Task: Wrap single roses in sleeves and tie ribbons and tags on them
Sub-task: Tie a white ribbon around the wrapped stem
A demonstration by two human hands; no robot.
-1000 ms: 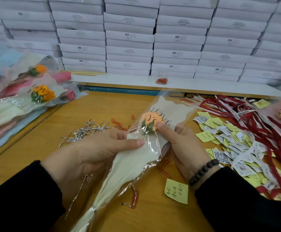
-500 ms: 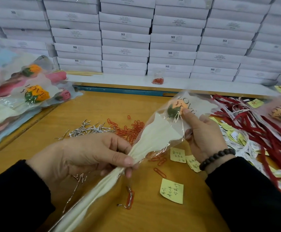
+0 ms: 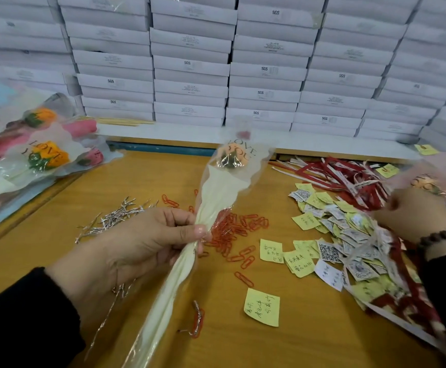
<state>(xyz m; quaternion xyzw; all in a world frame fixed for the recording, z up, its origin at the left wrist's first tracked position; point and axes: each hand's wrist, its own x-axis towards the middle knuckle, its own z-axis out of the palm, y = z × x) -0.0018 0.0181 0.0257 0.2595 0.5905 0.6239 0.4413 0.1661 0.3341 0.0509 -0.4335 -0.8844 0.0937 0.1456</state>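
Right hand (image 3: pixel 413 216) released sleeve (image 3: pixel 216 197); left hand (image 3: pixel 137 245) grips.

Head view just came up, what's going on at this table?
A person is wrapping single roses. The left hand pinches the gathered neck of a clear sleeve with an orange rose inside, holding it up over the wooden table. The right hand is off the sleeve, over by the red ribbons and paper tags; whether it holds anything is unclear. No ribbon or tag is on this rose yet. Finished roses lie at the left.
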